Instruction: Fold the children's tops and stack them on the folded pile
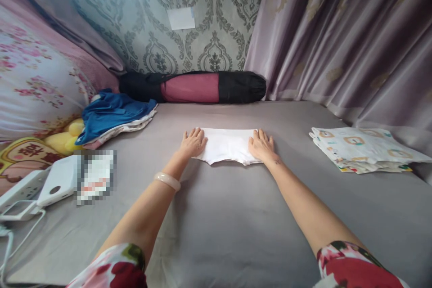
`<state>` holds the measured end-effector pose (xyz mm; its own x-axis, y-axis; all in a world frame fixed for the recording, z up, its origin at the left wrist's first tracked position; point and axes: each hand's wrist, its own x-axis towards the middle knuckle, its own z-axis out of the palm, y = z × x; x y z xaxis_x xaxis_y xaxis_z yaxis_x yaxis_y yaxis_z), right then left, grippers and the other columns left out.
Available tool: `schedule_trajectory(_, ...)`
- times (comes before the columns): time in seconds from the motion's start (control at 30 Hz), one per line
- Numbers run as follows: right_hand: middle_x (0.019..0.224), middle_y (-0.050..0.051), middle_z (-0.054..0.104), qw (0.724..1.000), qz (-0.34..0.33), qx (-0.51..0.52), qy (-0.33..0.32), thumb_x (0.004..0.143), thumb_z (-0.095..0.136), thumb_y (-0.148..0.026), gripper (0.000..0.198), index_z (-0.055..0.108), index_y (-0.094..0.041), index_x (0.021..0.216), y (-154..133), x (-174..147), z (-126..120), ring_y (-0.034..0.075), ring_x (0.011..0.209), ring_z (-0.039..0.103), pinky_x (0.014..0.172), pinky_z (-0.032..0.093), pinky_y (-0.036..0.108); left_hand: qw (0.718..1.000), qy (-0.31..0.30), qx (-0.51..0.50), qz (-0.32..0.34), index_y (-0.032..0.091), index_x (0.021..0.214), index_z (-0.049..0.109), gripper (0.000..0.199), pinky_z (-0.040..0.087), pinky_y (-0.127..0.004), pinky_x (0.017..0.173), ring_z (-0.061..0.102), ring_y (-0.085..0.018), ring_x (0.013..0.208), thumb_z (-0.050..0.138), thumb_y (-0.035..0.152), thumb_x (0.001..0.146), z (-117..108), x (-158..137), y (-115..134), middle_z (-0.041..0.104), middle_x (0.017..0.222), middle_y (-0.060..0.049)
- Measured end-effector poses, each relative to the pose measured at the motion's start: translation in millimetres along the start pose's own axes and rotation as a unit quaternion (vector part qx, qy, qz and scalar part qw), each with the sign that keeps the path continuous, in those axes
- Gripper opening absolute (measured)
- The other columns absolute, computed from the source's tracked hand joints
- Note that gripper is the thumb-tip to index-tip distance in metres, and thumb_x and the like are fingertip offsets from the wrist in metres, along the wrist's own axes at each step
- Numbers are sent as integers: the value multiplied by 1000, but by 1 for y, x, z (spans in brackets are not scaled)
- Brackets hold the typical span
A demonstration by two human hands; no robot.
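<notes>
A white cloth garment [227, 145] lies flat on the grey sheet [229, 216], its near edge uneven and wavy. My left hand [193, 143] rests on its left end with the fingers stretched forward. On the opposite end lies my right hand [262, 145], palm down and fingers spread. Both palms press on the cloth and neither hand grips it. What is under the palms is hidden.
Folded patterned cloths [364, 148] lie to the right. At left are a blue garment [114, 114], a white box [60, 180], a power strip [23, 191] and a blurred packet [96, 175]. A black and pink roll [192, 87] lies along the wall.
</notes>
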<state>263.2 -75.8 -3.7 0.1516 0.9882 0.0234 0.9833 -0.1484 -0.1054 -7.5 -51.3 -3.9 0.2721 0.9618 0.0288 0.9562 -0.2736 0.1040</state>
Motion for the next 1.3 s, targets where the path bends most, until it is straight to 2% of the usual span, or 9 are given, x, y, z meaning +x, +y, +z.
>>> schedule_trajectory(0.13,158,17,28,997,-55,27,37,98,26,-28,56,35,-5,148,-33,-5,-5,29,145,24,117,14,51,998,52,-12,-20,11,140,43,46,21,-52,118,31,-28,144,27,26,100,-7,-2,43,39,152,-18)
schedule_trajectory(0.23,158,16,27,991,-118,56,39,98,25,-26,55,35,-6,148,-60,-9,-4,27,146,23,118,15,48,998,58,-34,-16,10,140,42,46,23,-51,118,33,-26,143,27,22,99,-6,-4,77,42,150,-16)
schedule_trajectory(0.3,158,15,28,987,-140,65,37,98,25,-24,55,35,-6,148,-72,-11,0,26,146,23,118,15,47,998,54,-43,-14,10,140,43,47,23,-52,118,32,-27,143,26,24,99,-1,-6,88,43,150,-16)
schedule_trajectory(0.5,156,15,34,985,-154,61,37,99,25,-26,54,38,-5,147,-77,-12,15,26,145,26,118,14,47,997,62,-44,-23,14,142,43,49,24,-53,117,31,-27,144,23,31,101,17,-11,79,40,153,-12)
schedule_trajectory(0.63,154,15,37,986,-155,54,33,100,25,-28,54,41,-5,146,-77,-12,18,26,144,28,118,13,46,997,69,-36,-23,13,143,42,51,24,-53,117,31,-28,144,21,33,101,22,-11,77,40,153,-12)
schedule_trajectory(0.77,154,14,37,986,-153,55,37,99,25,-28,53,41,-6,146,-78,-12,17,25,144,28,118,12,46,997,65,-27,-27,14,144,41,51,24,-52,117,31,-27,144,21,34,101,22,-10,79,40,153,-11)
schedule_trajectory(0.9,156,14,34,986,-150,66,15,100,25,-28,54,39,-8,147,-73,-12,10,26,145,26,118,13,49,998,51,-23,-18,12,143,42,51,25,-53,116,31,-27,144,23,34,101,16,-9,78,40,153,-12)
schedule_trajectory(1.07,158,15,29,989,-129,64,41,99,24,-28,55,36,-8,149,-63,-15,-2,27,147,19,118,9,52,996,85,-25,2,11,144,40,53,20,-54,118,25,-27,146,21,36,101,7,-2,82,37,155,-13)
schedule_trajectory(1.3,159,11,27,981,-183,59,31,99,20,-26,55,36,-10,149,-65,-13,3,25,148,17,119,7,52,995,90,-35,29,15,145,40,50,17,-54,119,24,-27,147,24,27,99,10,5,86,38,154,-12)
